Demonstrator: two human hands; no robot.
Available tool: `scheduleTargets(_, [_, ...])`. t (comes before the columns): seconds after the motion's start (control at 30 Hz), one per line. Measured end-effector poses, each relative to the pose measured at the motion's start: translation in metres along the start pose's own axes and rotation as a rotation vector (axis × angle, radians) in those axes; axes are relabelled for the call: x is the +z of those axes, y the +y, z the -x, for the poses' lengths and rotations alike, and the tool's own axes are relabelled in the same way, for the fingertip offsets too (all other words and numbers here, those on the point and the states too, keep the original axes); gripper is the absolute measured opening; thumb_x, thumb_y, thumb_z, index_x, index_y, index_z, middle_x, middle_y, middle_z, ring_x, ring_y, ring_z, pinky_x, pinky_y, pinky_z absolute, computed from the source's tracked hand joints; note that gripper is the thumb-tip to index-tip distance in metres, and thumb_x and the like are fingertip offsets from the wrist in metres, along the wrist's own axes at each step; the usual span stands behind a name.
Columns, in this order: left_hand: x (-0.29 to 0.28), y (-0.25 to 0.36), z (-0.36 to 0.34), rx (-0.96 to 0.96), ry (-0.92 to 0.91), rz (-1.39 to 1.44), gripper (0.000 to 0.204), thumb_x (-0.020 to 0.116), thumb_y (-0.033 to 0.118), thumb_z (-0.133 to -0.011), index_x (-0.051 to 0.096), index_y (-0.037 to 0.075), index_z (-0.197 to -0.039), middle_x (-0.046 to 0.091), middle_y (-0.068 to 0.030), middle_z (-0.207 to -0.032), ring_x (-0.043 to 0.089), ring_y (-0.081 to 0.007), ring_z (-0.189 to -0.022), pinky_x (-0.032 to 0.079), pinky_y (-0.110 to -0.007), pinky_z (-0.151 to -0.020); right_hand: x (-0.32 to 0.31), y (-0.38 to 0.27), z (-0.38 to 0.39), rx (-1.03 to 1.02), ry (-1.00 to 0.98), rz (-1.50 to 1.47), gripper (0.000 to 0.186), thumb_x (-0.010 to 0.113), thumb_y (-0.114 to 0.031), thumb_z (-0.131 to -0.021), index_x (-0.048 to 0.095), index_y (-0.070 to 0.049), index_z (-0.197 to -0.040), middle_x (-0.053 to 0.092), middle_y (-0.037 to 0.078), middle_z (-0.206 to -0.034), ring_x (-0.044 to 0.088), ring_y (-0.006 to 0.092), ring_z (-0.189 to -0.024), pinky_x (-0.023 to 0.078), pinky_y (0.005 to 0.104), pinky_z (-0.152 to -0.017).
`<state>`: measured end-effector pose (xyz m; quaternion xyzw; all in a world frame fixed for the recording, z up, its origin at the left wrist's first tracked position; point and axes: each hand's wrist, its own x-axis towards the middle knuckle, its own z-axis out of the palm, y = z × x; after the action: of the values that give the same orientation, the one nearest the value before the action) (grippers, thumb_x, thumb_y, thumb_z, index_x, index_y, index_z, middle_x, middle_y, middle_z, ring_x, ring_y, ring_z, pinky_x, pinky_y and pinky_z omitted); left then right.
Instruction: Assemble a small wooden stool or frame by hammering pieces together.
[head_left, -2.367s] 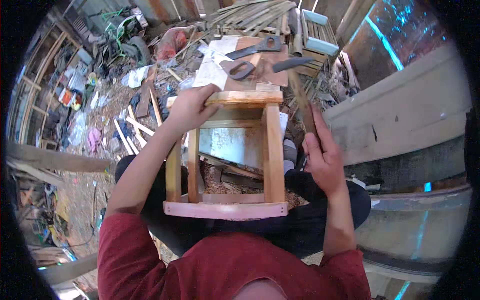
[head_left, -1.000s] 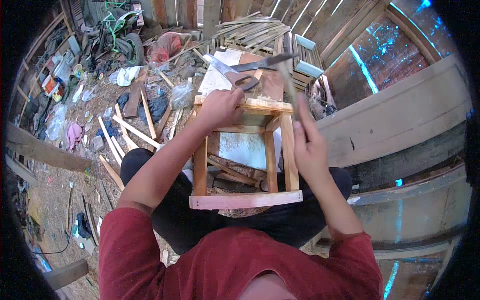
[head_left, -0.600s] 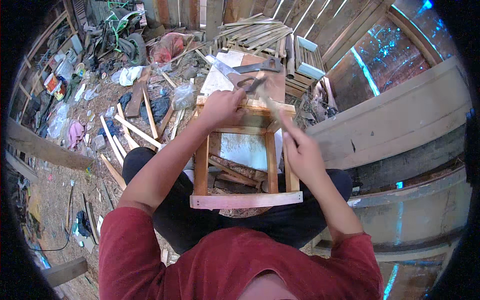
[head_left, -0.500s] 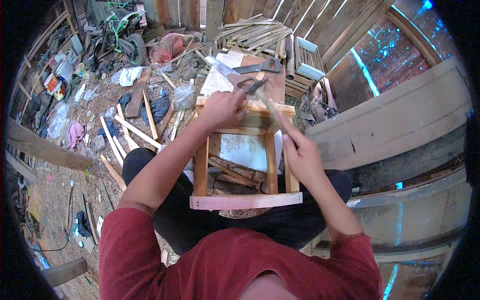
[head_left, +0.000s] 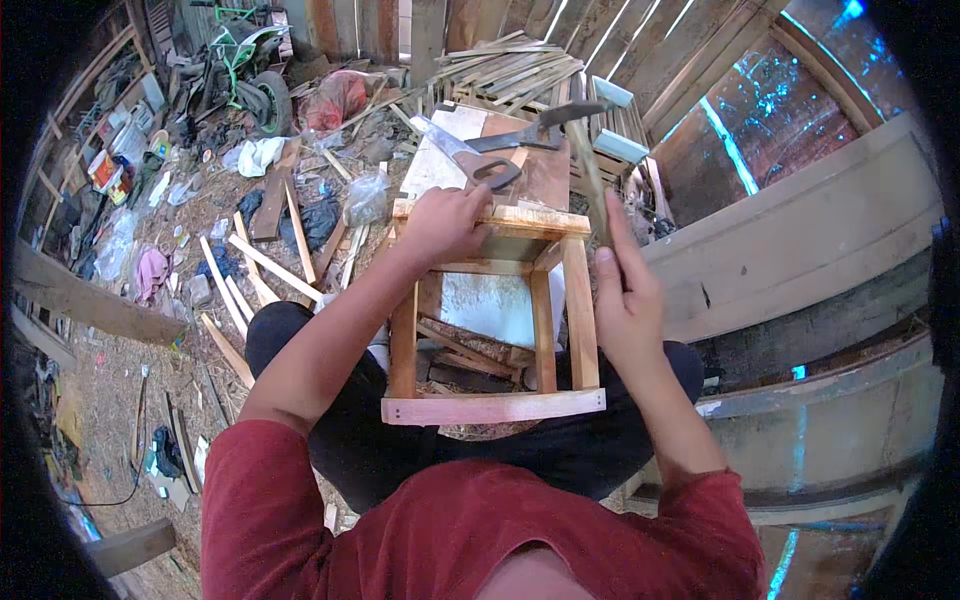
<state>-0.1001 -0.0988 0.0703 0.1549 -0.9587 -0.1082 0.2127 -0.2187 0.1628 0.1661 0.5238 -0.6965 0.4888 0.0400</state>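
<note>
A small wooden stool frame (head_left: 404,340) lies on its side between my knees, its pale rail (head_left: 490,407) toward me. My left hand (head_left: 447,222) is closed over the left part of its far board (head_left: 535,218); whether a nail is between the fingers is hidden. Right of the frame, my right hand (head_left: 630,300) grips a hammer (head_left: 588,165) by its wooden handle. The hammer's dark head is raised beyond the far board, apart from it. Just past the left hand lies a handsaw (head_left: 455,148), with a second saw (head_left: 505,138) behind it.
Both saws rest on a low board-topped surface (head_left: 430,168). Behind it are stacked thin wood strips (head_left: 510,70) and a slatted crate (head_left: 615,118). Loose sticks (head_left: 275,265) and plastic litter the ground to the left. Long panels (head_left: 790,230) line the right side.
The hammer has swung up and right, away from the far board, with my right hand moving right. My left hand stays on the board.
</note>
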Motion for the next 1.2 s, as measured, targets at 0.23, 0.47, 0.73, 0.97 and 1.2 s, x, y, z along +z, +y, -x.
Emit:
scheduleTargets(0.23, [-0.004,0.003,0.002,-0.007,0.016,0.003,0.041,0.076,0.031,-0.089,0.059,0.01,-0.119,0.076,-0.0141,-0.098,0.074,-0.0371,-0.095,0.054,-0.052,-0.083,-0.001,0.004,-0.002,0.119,-0.237,-0.016,0.053,0.056,-0.01,-0.108,0.053,-0.016,-0.16,0.07,0.027,-0.136,0.075,0.0363,-0.118,0.056,0.0384,-0.099])
scheduleTargets(0.47, [-0.006,0.0,0.004,0.034,0.031,0.026,0.04,0.077,0.031,-0.09,0.057,0.01,-0.118,0.075,-0.0132,-0.099,0.073,-0.0379,-0.096,0.053,-0.051,-0.083,-0.008,-0.007,-0.002,0.163,-0.367,0.055,0.052,0.054,-0.009,-0.109,0.052,-0.014,-0.161,0.067,0.026,-0.144,0.072,0.0302,-0.127,0.054,0.0371,-0.103])
scheduleTargets(0.73, [-0.007,-0.001,0.003,0.007,-0.078,0.025,0.052,0.074,0.029,-0.094,0.053,0.009,-0.137,0.074,-0.0164,-0.105,0.07,-0.0407,-0.103,0.053,-0.053,-0.088,-0.005,-0.007,-0.006,0.079,-0.239,0.055,0.055,0.054,-0.009,-0.109,0.05,-0.02,-0.163,0.067,0.023,-0.143,0.071,0.039,-0.123,0.056,0.041,-0.101])
scheduleTargets(0.97, [-0.009,0.003,0.004,0.013,0.011,0.018,0.04,0.078,0.03,-0.09,0.057,0.01,-0.117,0.074,-0.0132,-0.095,0.073,-0.0381,-0.093,0.053,-0.052,-0.082,-0.014,-0.016,-0.017,0.007,-0.166,0.014,0.056,0.051,-0.003,-0.108,0.048,-0.014,-0.164,0.062,0.022,-0.152,0.065,0.0329,-0.137,0.05,0.0388,-0.112])
scheduleTargets(1.2, [-0.013,0.004,0.001,-0.038,-0.063,0.067,0.042,0.076,0.032,-0.092,0.057,0.009,-0.123,0.074,-0.0173,-0.098,0.071,-0.0415,-0.095,0.054,-0.054,-0.086,-0.006,-0.009,-0.004,0.166,-0.345,0.061,0.058,0.057,-0.005,-0.107,0.052,-0.02,-0.162,0.074,0.027,-0.119,0.076,0.0277,-0.092,0.057,0.0375,-0.087])
